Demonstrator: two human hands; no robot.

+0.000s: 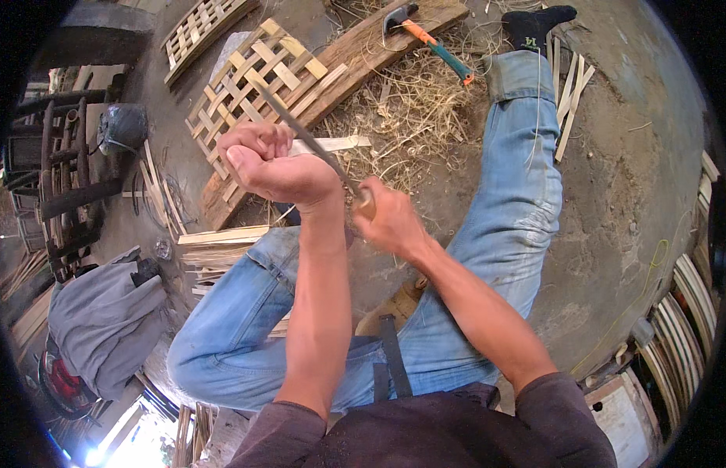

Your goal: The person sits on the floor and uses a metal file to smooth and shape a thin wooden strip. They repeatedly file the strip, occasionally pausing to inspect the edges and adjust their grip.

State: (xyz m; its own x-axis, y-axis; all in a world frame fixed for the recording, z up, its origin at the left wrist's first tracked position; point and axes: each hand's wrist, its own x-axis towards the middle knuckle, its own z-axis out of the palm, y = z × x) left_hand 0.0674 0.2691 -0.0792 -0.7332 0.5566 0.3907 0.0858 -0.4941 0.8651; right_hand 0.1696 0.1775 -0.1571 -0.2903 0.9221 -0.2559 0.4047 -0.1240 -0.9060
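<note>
Hands met above the bent left knee (222,327): the left hand (278,168) was fisted tight around a bamboo strip (331,144), forearm upright, while the right hand (388,222) gripped a knife (300,129) by its handle, blade slanting up across the strip.

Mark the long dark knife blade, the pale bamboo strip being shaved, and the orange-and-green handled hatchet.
long dark knife blade (300,129): head view, mid-blade.
pale bamboo strip (339,143): head view, its flat face right of the blade.
orange-and-green handled hatchet (433,43): head view, middle of the handle.
</note>
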